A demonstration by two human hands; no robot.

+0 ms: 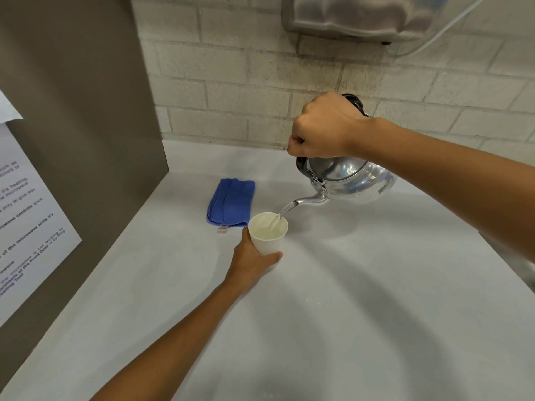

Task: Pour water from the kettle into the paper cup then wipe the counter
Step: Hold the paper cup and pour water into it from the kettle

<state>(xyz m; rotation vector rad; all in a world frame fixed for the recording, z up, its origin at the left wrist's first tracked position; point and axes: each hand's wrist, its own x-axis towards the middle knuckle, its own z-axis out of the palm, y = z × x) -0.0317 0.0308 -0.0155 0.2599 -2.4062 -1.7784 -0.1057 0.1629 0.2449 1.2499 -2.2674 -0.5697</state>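
A smooth white desk (362, 299) meets a painted brick wall (231, 82) at its back edge, a grey-brown panel (81, 111) closing the left side. The right hand (321, 127), fingers clenched on the black handle, tilts a polished metal kettle (353, 180); water (282, 214) streams from its spout into a white paper cup (267, 235) near the desk's middle, grasped by the left hand (250, 260). A folded blue cloth (231, 205) lies just behind. A printed notice (26, 227) reads partly "microwave" and "Front Desk".
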